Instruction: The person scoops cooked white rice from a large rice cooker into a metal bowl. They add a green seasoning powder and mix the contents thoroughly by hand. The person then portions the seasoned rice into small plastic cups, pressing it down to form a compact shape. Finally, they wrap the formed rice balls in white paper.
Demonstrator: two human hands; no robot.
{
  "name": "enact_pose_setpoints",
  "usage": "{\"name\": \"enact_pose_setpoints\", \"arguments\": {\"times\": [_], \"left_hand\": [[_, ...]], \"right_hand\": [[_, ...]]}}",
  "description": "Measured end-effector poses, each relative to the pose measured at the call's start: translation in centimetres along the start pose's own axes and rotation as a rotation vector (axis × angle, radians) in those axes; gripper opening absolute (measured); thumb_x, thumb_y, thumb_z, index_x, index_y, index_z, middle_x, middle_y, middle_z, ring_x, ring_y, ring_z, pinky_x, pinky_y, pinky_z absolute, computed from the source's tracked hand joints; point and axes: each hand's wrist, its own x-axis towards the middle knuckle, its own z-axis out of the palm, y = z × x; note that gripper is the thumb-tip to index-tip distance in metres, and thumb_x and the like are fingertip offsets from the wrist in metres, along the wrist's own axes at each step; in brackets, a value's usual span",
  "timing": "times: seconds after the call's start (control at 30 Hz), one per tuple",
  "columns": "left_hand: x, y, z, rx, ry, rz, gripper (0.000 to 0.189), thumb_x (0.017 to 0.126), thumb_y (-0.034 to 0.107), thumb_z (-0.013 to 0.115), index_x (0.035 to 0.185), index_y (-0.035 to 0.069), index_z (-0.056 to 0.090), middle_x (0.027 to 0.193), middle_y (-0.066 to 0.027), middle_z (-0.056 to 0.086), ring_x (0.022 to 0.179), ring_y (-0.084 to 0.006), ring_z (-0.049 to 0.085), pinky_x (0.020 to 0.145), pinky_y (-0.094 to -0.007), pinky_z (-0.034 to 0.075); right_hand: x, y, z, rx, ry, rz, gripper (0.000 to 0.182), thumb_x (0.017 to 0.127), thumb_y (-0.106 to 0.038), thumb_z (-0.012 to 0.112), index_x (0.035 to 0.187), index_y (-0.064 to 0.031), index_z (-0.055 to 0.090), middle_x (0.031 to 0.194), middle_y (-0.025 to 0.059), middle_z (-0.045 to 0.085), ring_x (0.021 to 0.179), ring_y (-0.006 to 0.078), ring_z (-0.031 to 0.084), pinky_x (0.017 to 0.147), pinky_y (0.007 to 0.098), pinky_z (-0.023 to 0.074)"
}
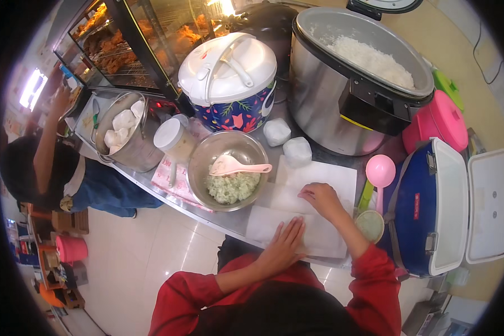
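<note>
Sheets of white wrapping paper (315,172) lie overlapping on the metal counter before me. My left hand (283,243) rests palm down on the nearer folded sheet, its fingers stretched out. Over the middle of the papers is my right hand (322,202), fingers bent together; whether it pinches a paper edge is unclear. To their left, a steel bowl (195,155) holds pale green-tinged rice (233,188), with a pink rice paddle (235,168) on it. Two white paper-wrapped bundles (277,132) (297,152) sit just behind the sheets.
Behind stand a patterned rice cooker (235,109) and a large open cooker (319,96) of white rice. A pink ladle (380,172) and an open blue cooler box (416,218) are right. Left are a pot (138,145) of wrapped bundles and another person (42,168).
</note>
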Motion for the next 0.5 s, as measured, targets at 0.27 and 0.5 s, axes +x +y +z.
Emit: {"name": "enact_pose_setpoints", "arguments": {"times": [0.27,0.5], "left_hand": [[-0.3,0.1,0.9,0.012,-0.02,-0.057,0.063,0.082,0.039,0.055,0.126,-0.003,0.038,0.133,-0.0187,0.036,0.127,-0.0312,0.03,0.104,-0.0572,0.017],[-1.8,-2.1,-0.7,-0.207,0.044,0.056,0.033,0.082,0.023,0.055,0.109,0.005,0.051,0.111,-0.01,0.053,0.108,-0.0266,0.048,0.092,-0.0536,0.034]], "right_hand": [[-8.9,-1.8,3.6,-0.304,0.278,-0.448,0.035,0.07,-0.008,0.058,0.104,-0.0026,0.057,0.111,0.0143,0.058,0.104,0.0285,0.057,0.088,0.0361,0.0471],[-11.7,-2.9,6.6,-0.173,0.387,-0.361,0.038,0.071,-0.005,0.057,0.109,-0.0017,0.056,0.115,0.0153,0.055,0.11,0.0285,0.053,0.09,0.0358,0.0468]]}}
